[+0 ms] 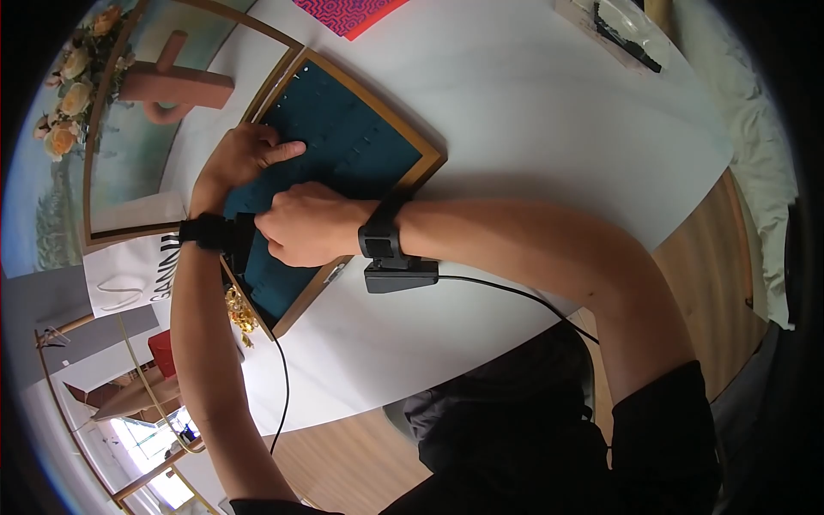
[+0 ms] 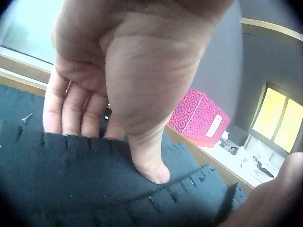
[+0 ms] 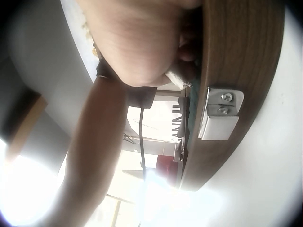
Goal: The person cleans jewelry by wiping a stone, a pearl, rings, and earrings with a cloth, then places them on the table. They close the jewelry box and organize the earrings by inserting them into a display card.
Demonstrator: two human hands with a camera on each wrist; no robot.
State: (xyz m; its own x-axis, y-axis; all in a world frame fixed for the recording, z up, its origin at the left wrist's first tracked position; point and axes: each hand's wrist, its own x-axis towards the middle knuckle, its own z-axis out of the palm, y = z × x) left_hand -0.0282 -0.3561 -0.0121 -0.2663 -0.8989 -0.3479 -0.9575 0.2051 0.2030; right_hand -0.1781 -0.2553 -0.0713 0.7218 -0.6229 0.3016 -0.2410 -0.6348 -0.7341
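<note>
A wood-framed jewelry box point(image 1: 423, 161) lies on the table, its inside lined with dark teal slotted foam point(image 1: 343, 129). My left hand point(image 1: 245, 154) rests over the far left part of the foam. In the left wrist view its fingers point(image 2: 75, 111) reach down behind a foam ridge and the thumb point(image 2: 154, 168) rests on the slotted surface. A small silvery pin point(image 2: 27, 118) stands in the foam beside them. My right hand point(image 1: 309, 225) is curled low over the foam near the front edge. At its underside shows a small whitish crumpled piece point(image 3: 179, 80), partly hidden by the hand.
The box's glass lid point(image 1: 107, 172) stands raised at the left. A metal latch point(image 3: 220, 113) sits on the front side. Gold jewelry point(image 1: 240, 313) lies by the near corner. Beyond are a pink patterned box point(image 1: 352, 13), a clear plastic package point(image 1: 618, 34) and flowers point(image 1: 75, 94).
</note>
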